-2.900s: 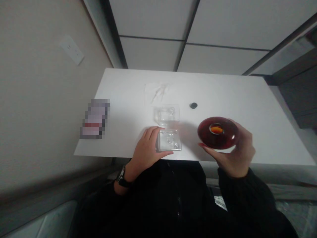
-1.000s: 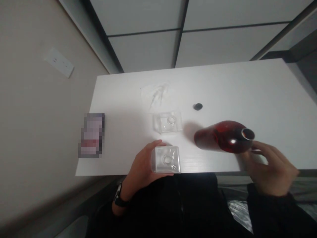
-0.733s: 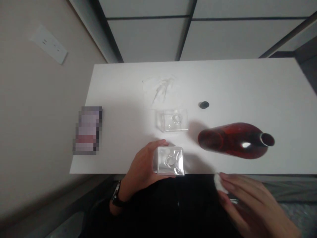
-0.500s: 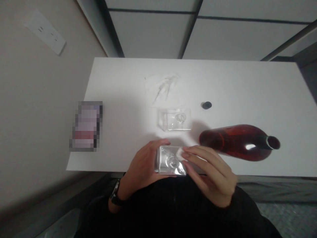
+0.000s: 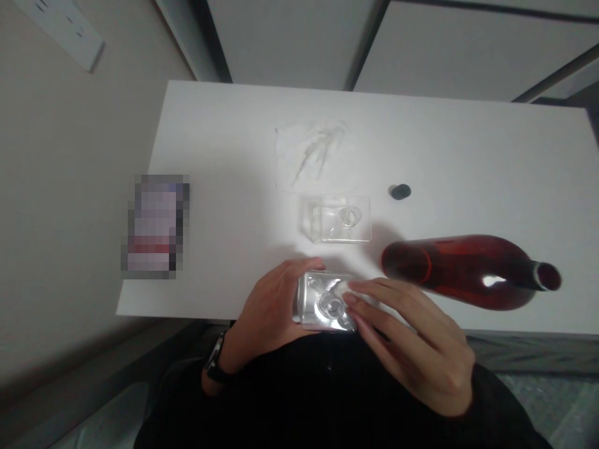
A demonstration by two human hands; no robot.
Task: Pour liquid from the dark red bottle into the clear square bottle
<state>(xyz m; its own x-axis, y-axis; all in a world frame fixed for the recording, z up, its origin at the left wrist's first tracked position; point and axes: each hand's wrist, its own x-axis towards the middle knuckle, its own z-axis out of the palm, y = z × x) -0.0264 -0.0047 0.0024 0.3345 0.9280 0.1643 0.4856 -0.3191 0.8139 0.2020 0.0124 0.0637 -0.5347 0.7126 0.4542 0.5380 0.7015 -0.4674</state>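
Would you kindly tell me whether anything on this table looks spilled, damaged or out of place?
No spill shows around the clear container in the left hand. One oddity: beyond the other clear container, a pale sheet on the table bears grey branching streaks; I cannot tell whether they are creases or print.

Coarse pixels mask an object on the table's left end. The view's top edge crops the outlet; its right edge, the table. The right hand mostly covers a white scrap, perhaps tissue. The clear container hides part of the left hand.
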